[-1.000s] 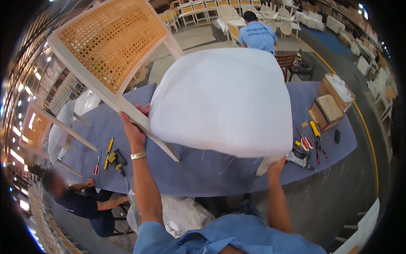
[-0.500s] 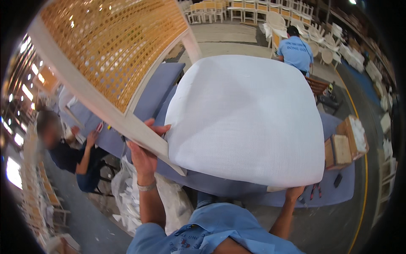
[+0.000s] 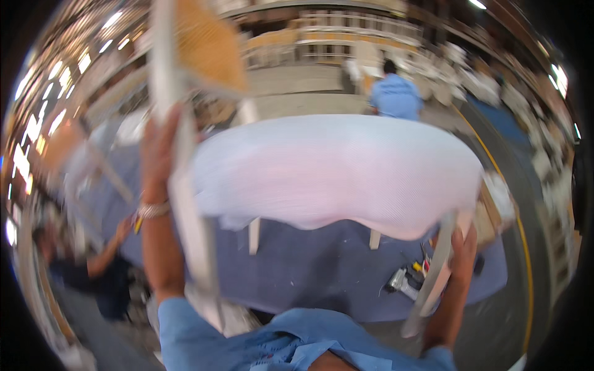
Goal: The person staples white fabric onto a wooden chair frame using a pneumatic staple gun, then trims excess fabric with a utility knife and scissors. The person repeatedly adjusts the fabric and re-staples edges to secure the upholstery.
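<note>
A whitish wooden chair is between my hands, blurred by motion. Its seat (image 3: 334, 170) is padded with white woven fabric that hangs in a wavy lower edge. The woven cane backrest (image 3: 207, 46) rises at the far left. My left hand (image 3: 162, 154) is at the back post, its fingers reaching up along the wood. At the right, my right hand (image 3: 463, 253) is closed round the top of a leg (image 3: 433, 278), just below the seat corner. Two more pale legs show below the seat, over the table.
A grey-blue covered table (image 3: 291, 272) lies under the chair. On its right are a nail-gun-like tool (image 3: 403, 284), small hand tools and cardboard boxes (image 3: 492, 204). A co-worker sits at the left (image 3: 93, 272); another in a blue shirt (image 3: 397, 96) is beyond. Stacked chairs line the back.
The chair has tipped so the seat's front edge and legs show. My left hand is higher up the post; my right hand has moved from the seat's underside onto a leg.
</note>
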Action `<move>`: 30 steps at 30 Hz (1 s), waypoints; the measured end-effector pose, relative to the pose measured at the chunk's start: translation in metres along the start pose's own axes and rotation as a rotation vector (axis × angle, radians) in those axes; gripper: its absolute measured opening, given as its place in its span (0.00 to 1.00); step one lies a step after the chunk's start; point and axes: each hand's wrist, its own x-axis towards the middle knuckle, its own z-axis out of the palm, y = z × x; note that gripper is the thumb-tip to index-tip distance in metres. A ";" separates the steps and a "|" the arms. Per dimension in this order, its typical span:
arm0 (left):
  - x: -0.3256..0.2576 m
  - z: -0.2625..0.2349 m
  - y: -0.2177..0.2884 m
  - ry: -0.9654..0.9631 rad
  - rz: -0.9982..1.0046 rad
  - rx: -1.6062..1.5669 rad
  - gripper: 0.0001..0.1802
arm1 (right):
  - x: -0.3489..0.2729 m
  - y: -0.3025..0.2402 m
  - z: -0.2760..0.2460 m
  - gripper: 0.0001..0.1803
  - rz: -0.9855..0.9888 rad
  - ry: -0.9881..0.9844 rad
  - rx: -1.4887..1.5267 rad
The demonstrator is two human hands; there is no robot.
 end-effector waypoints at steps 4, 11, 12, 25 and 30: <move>0.038 0.029 -0.003 -0.253 -0.858 -0.600 0.26 | 0.038 -0.071 0.014 0.32 0.270 -0.128 -0.073; -0.027 0.105 -0.020 -0.521 -1.073 -0.695 0.29 | 0.087 -0.062 0.022 0.32 0.432 -0.337 -0.185; -0.043 0.116 -0.020 -0.570 -1.108 -0.709 0.29 | 0.091 -0.053 0.025 0.33 0.475 -0.341 -0.196; 0.009 0.209 -0.013 -0.702 -0.185 -0.288 0.37 | 0.106 -0.018 0.042 0.33 0.655 -0.381 -0.314; 0.113 0.307 0.128 -1.046 0.039 -1.031 0.34 | 0.096 -0.026 0.057 0.33 0.591 -0.398 -0.253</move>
